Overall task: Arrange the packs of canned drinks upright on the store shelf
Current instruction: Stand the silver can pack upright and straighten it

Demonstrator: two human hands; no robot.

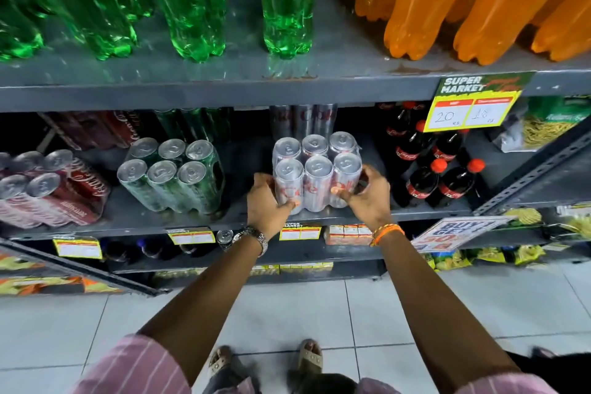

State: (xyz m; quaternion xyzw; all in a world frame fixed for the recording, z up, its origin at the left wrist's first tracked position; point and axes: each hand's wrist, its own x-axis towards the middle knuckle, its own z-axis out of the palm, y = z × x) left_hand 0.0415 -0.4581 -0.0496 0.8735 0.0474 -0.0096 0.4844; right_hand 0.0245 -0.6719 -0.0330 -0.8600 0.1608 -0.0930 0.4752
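On the grey metal middle shelf (192, 221), near its front edge, stands a shrink-wrapped six-pack of silver cans (315, 171), upright with the pull-tab tops facing up, two rows of three inside the clear plastic. Both hands are clamped on it: the left hand (267, 201) wraps the left side with the thumb across the front, and the right hand (367, 193) grips the right side, fingers curled round the end can. So neither hand is open, both are closed on that same pack. Directly behind it sits another silver pack (302, 120), mostly in shadow. Just to the left, with a gap between, is a wrapped six-pack of green cans (171, 176), also upright, and further left a wrapped pack of red cola cans (51, 189) that's tilted over, leaning rather than standing straight. To the right of the silver pack there's a cluster of small dark cola bottles with red caps (441, 169), close to the right hand but not touching it as far as I can see. Upper shelf has big green plastic soda bottles (287, 0) and orange soda bottles (415, 3). A yellow price tag (470, 112) hangs off that shelf's edge on the right.
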